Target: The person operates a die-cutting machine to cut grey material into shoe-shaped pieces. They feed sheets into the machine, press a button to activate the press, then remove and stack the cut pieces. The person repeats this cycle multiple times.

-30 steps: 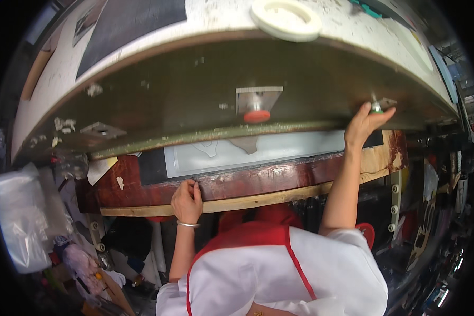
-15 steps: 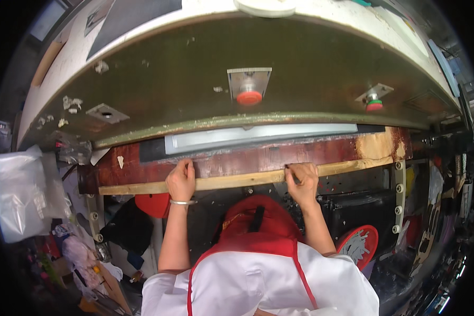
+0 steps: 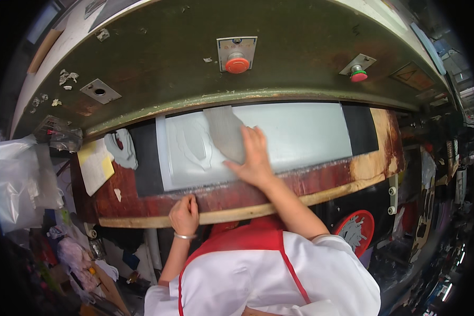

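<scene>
A light grey sheet (image 3: 305, 131) lies over a black mat on a dark red board (image 3: 218, 199). Near the sheet's left part is a flat, darker grey shaped piece (image 3: 224, 131) with curved edges. My right hand (image 3: 255, 160) reaches over the sheet with thumb and fingers spread, touching the right side of this piece. Left of the piece, a curved outline (image 3: 197, 142) shows in the sheet. At the board's pale wooden front edge (image 3: 237, 215), my left hand (image 3: 184, 216) is closed with its fingers curled; whatever they hold is hidden.
A green machine front (image 3: 168, 68) with a red push button (image 3: 237, 64) stands behind the board. On the board's left lie stacked grey pieces (image 3: 122, 150) and a pale yellow-edged pad (image 3: 95, 167). Plastic bags (image 3: 21, 184) hang at left. A red tub (image 3: 371, 231) of grey scraps stands below right.
The board has come out toward me, exposing the sheet, the shaped piece and the stacked pieces. My right hand has left the wooden edge and moved onto the sheet; my left stays at the edge.
</scene>
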